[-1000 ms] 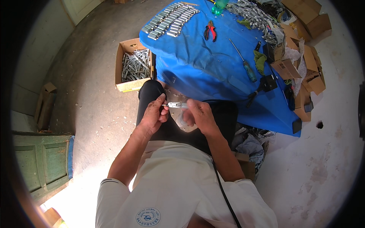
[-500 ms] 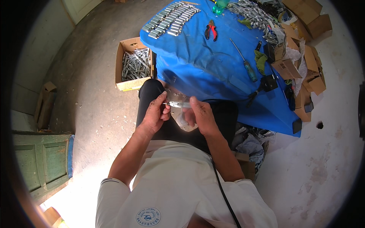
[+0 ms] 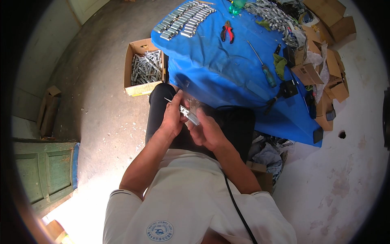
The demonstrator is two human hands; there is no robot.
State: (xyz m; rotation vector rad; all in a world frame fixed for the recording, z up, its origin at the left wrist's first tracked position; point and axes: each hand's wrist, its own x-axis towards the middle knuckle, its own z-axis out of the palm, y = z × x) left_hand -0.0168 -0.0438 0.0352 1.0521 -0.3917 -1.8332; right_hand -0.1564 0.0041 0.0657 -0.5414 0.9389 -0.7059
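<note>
A slim silver metal part [image 3: 190, 115] with a thin rod at one end is between my hands, above my lap. My left hand [image 3: 172, 118] is closed round its rod end, and the rod pokes out past the thumb toward the far left. The wider end lies against the fingers of my right hand [image 3: 208, 132], whose thumb is beside it. The part slants from far left to near right. Something pale and see-through [image 3: 194, 105] shows just beyond the right thumb; its kind is unclear.
On the blue-covered table [image 3: 203, 61] lie rows of silver metal parts [image 3: 185, 19], red-handled pliers [image 3: 227, 31] and a screwdriver [image 3: 266, 73]. A cardboard box [image 3: 129, 77] of metal pieces stands left of the table. Opened cartons [image 3: 331, 77] crowd the right side. A black cable [image 3: 235, 199] crosses my shirt.
The metal part has turned from nearly level to slanting, its wider end now nearer me. My right hand has moved slightly left and nearer me; my left hand has shifted slightly right.
</note>
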